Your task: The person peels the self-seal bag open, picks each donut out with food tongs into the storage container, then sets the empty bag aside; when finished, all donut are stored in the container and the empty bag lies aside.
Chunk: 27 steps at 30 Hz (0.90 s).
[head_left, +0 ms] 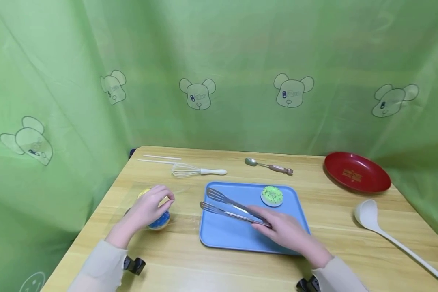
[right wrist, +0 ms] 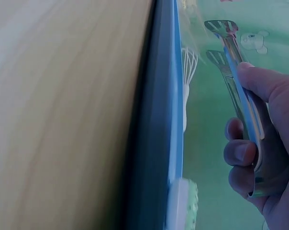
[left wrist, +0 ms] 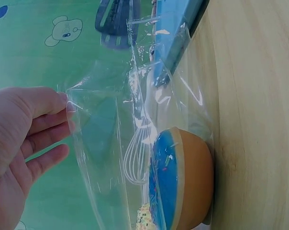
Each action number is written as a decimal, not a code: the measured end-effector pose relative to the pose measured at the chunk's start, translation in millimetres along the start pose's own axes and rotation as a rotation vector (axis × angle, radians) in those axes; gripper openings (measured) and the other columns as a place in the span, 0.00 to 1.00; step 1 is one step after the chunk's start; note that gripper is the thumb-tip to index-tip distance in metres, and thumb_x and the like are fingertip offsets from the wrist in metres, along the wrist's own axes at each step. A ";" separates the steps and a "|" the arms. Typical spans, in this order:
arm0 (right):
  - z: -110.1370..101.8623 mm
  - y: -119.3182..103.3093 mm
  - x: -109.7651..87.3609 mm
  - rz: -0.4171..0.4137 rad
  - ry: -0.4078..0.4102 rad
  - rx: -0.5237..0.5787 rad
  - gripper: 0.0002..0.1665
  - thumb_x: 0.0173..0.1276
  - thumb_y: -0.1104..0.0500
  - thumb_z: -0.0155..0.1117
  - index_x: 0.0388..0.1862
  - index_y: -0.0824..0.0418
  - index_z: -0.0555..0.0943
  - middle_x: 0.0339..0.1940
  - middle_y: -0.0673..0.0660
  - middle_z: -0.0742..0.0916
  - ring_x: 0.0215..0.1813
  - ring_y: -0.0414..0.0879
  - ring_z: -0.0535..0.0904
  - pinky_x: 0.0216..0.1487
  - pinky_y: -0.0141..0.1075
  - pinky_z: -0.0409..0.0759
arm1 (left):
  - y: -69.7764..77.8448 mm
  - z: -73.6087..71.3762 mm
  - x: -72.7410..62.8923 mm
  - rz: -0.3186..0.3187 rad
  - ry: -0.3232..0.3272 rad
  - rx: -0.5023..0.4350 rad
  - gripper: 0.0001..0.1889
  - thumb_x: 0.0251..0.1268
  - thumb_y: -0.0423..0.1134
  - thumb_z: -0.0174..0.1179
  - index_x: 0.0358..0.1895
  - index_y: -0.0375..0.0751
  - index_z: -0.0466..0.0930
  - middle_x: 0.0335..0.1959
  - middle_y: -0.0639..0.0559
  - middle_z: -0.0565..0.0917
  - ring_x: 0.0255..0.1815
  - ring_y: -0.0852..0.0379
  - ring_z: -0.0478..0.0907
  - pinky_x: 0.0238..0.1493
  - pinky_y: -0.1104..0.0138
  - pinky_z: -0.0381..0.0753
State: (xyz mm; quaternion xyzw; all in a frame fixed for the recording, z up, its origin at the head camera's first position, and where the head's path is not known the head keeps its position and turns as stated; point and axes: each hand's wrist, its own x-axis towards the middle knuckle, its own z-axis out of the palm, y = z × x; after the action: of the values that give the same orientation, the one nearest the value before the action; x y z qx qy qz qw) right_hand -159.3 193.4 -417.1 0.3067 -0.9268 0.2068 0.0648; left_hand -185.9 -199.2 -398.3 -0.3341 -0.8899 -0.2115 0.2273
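My left hand (head_left: 151, 206) pinches the edge of a clear plastic bag (left wrist: 99, 143) between thumb and fingertips, lifting that side of the film. Inside the bag lies a blue-iced doughnut (left wrist: 164, 177) with sprinkles, partly behind my hand in the head view. A yellow-topped doughnut (head_left: 143, 192) is beside it, mostly hidden. My right hand (head_left: 282, 227) grips metal tongs (right wrist: 238, 86) with slotted ends, their arms spread apart over the blue tray (head_left: 237, 239). Nothing is between the tong tips. A green-iced doughnut (head_left: 271, 196) lies at the tray's back right.
Behind the bag are two white sticks (head_left: 162, 157) and a white whisk (head_left: 200, 171). A spoon (head_left: 270, 166) lies beyond the tray. To the right are a red plate (head_left: 372, 178) and a long white ladle (head_left: 368, 215). Green curtain (head_left: 241, 125) hangs behind the table.
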 end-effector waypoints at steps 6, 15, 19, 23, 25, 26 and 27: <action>8.2 -9.0 18.7 0.009 -0.043 0.020 0.30 0.67 0.38 0.52 0.66 0.44 0.68 0.48 0.44 0.81 0.31 0.33 0.71 0.33 0.33 0.73 | -0.1 -1.8 -0.4 -0.023 0.002 -0.016 0.05 0.54 0.29 0.64 0.32 0.42 0.79 0.33 0.57 0.79 0.39 0.59 0.76 0.42 0.65 0.80; 20.1 -22.5 40.5 -0.070 -0.079 0.036 0.29 0.67 0.40 0.53 0.66 0.44 0.68 0.58 0.49 0.79 0.53 0.43 0.77 0.51 0.42 0.77 | -0.9 -3.5 -2.2 -0.033 0.015 -0.041 0.05 0.54 0.28 0.64 0.32 0.42 0.79 0.33 0.56 0.79 0.40 0.58 0.76 0.43 0.64 0.80; 25.4 -27.8 48.5 -0.098 -0.094 0.041 0.30 0.67 0.40 0.54 0.66 0.45 0.69 0.57 0.50 0.80 0.52 0.43 0.77 0.50 0.42 0.78 | -1.1 -4.9 -2.7 -0.039 0.012 -0.044 0.05 0.54 0.28 0.64 0.32 0.41 0.79 0.33 0.55 0.79 0.40 0.57 0.76 0.43 0.64 0.79; 31.6 -31.7 56.0 -0.133 -0.126 0.058 0.30 0.67 0.39 0.53 0.66 0.45 0.69 0.57 0.50 0.80 0.48 0.40 0.77 0.47 0.41 0.78 | -2.5 -5.6 -4.2 -0.037 0.015 -0.048 0.06 0.53 0.28 0.63 0.32 0.41 0.79 0.34 0.55 0.79 0.40 0.57 0.76 0.43 0.63 0.79; 35.1 -33.2 59.4 -0.147 -0.147 0.064 0.30 0.67 0.38 0.52 0.66 0.45 0.68 0.58 0.50 0.79 0.50 0.40 0.77 0.49 0.41 0.78 | -3.5 -5.8 -5.3 -0.041 0.015 -0.049 0.06 0.53 0.28 0.63 0.32 0.42 0.79 0.33 0.56 0.79 0.40 0.58 0.76 0.43 0.63 0.79; 36.6 -33.9 60.9 -0.150 -0.158 0.070 0.30 0.67 0.38 0.52 0.66 0.45 0.68 0.58 0.50 0.79 0.50 0.40 0.77 0.49 0.41 0.78 | -4.0 -6.0 -6.0 -0.044 0.016 -0.052 0.06 0.53 0.28 0.63 0.32 0.42 0.79 0.34 0.56 0.79 0.40 0.58 0.75 0.43 0.64 0.80; 38.1 -34.5 62.3 -0.153 -0.167 0.072 0.31 0.67 0.38 0.51 0.67 0.45 0.68 0.58 0.50 0.79 0.50 0.40 0.77 0.50 0.41 0.77 | -4.4 -6.0 -6.6 -0.046 0.016 -0.057 0.06 0.54 0.28 0.63 0.32 0.42 0.78 0.33 0.56 0.79 0.40 0.58 0.75 0.43 0.64 0.79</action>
State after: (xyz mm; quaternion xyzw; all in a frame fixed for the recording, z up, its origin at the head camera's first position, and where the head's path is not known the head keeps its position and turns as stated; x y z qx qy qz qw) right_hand -188.5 118.5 -424.4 0.3946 -0.8949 0.2083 -0.0080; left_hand -183.0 -208.8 -398.0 -0.3184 -0.8891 -0.2446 0.2197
